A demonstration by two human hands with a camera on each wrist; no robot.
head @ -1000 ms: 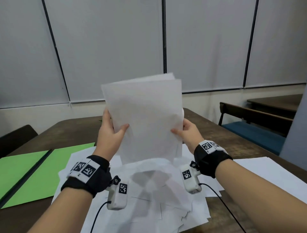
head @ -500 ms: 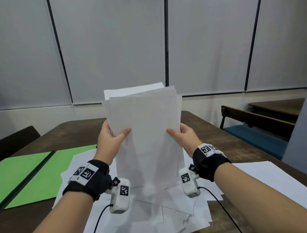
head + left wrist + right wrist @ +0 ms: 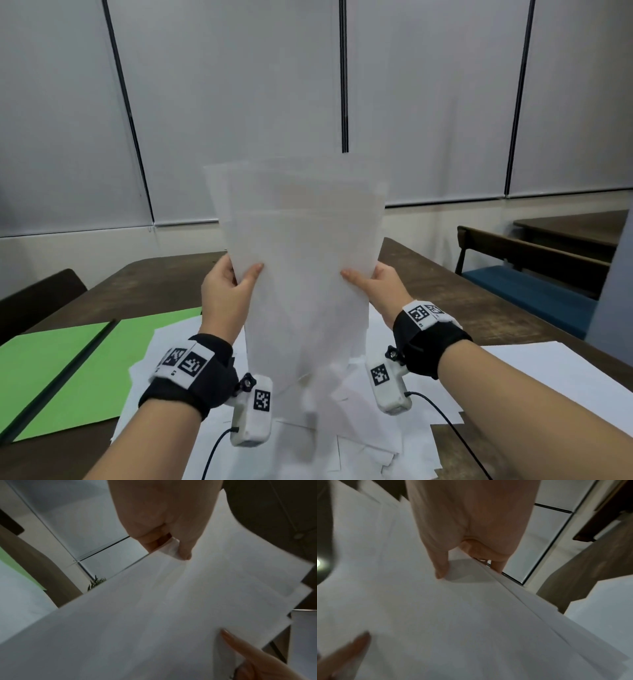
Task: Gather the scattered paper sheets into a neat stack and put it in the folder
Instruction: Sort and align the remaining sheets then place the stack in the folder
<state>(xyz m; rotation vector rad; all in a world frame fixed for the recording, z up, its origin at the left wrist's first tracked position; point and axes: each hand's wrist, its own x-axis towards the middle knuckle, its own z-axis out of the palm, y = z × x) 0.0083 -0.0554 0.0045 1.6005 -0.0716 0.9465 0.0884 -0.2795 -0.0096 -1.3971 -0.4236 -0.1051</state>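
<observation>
An upright bundle of white paper sheets [image 3: 301, 260] stands between my hands above the table, its edges uneven at the top. My left hand [image 3: 227, 291] grips the bundle's left edge, thumb on the near face. My right hand [image 3: 375, 286] grips the right edge the same way. The left wrist view shows the thumb pinching the sheets [image 3: 171, 601], and the right wrist view shows my right thumb pressed on the paper stack [image 3: 453, 608]. More loose sheets [image 3: 342, 428] lie scattered on the table below. An open green folder [image 3: 68, 370] lies flat at the left.
The brown table [image 3: 479, 308] runs back to a wall of grey blinds. One white sheet [image 3: 565, 373] lies at the right near my forearm. A bench with a blue seat [image 3: 534, 291] stands at the right, and a dark chair back [image 3: 34, 301] at the left.
The bundle has been lowered and raised between my hands over the loose sheets, and its sheets now sit more closely together. Both hands keep their hold on its sides.
</observation>
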